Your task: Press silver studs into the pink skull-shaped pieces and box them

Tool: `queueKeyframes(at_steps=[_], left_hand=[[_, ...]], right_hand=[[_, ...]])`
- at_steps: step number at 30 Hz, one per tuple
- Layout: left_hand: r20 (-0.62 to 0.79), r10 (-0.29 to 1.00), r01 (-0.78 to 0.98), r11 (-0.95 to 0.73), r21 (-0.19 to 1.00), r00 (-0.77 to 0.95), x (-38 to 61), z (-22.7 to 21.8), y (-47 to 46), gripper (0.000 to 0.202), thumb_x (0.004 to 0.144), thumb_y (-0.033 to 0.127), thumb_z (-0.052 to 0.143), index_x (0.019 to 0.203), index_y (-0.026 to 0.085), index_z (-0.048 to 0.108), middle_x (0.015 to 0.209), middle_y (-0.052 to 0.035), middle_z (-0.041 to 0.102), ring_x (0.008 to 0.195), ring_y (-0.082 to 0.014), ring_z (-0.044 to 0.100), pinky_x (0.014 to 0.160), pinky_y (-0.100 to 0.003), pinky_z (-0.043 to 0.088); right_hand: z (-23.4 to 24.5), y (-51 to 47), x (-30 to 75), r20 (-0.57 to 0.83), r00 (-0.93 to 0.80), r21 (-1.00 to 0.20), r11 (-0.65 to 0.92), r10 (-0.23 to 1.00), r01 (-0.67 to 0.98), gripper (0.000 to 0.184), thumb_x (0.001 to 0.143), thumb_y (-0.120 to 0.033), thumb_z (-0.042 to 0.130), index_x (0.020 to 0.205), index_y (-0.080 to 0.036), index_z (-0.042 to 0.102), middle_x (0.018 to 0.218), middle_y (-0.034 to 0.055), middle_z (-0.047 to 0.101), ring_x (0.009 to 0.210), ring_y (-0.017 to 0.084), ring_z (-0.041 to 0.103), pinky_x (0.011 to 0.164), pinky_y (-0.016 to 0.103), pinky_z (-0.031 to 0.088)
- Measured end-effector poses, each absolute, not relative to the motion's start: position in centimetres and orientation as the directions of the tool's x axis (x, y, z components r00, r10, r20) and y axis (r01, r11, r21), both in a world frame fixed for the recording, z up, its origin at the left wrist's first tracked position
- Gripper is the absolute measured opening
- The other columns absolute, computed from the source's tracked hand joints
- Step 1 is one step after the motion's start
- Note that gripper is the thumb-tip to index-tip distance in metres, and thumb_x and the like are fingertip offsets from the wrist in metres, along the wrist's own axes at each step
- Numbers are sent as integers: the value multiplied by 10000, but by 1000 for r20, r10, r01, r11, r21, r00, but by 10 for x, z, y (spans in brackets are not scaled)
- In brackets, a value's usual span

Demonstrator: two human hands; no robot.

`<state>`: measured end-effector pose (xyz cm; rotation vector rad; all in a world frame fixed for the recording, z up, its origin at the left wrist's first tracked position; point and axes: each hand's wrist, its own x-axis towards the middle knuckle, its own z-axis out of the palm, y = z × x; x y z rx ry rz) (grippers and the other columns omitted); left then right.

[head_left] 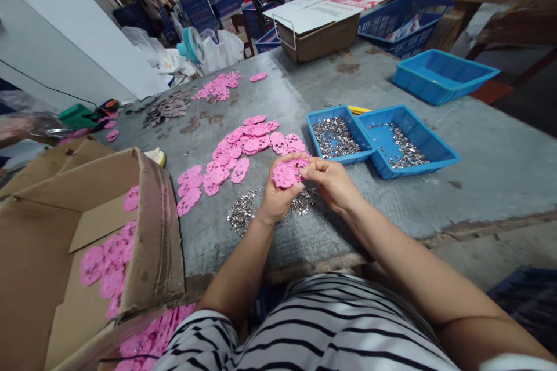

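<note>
My left hand (pixel 277 200) is closed round a flat pink plastic piece (pixel 285 174) with a scalloped edge and small holes. At the right side of that piece, the thumb and fingers of my right hand (pixel 331 181) are pinched together; whatever is between the fingertips is too small to make out. Beneath the hands, small shiny metal parts lie in a left pile (pixel 242 212) and a right pile (pixel 301 202), the latter partly covered by my hands. Beyond them spreads a heap of similar pink pieces (pixel 235 148) on the grey table.
Small metal parts fill a left blue tray (pixel 364 156) and a right blue tray (pixel 448 157). Another blue tray (pixel 467 72) stands farther back. An open cardboard box (pixel 159 243) with pink pieces is at left. Grey pieces (pixel 167 109) and a white-topped box (pixel 319 40) lie farther off.
</note>
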<state>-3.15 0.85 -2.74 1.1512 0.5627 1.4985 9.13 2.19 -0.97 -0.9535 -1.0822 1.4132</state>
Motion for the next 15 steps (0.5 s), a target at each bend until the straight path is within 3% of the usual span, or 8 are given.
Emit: queueKeyframes(at_steps=[10, 15], left_hand=[[326, 943, -442, -266, 856, 64, -29, -26, 7, 562, 631, 368, 855, 1119, 249, 603, 1172, -73, 648, 1220, -246, 566, 1113, -412, 370], [215, 976, -508, -170, 844, 30, -25, -20, 6, 646, 620, 294, 825, 1206, 253, 556, 1218, -80, 635, 1204, -243, 570, 1100, -393, 390]], right_hand=[[-16, 21, 88, 68, -33, -976, 60, 997, -209, 298, 597, -421, 766, 563, -206, 563, 834, 31, 595, 901, 206, 555, 945, 404, 407], [-28, 21, 85, 168, 37, -969, 172, 985, -180, 271, 626, -378, 782, 661, -209, 574, 931, 42, 587, 999, 216, 557, 972, 394, 410]])
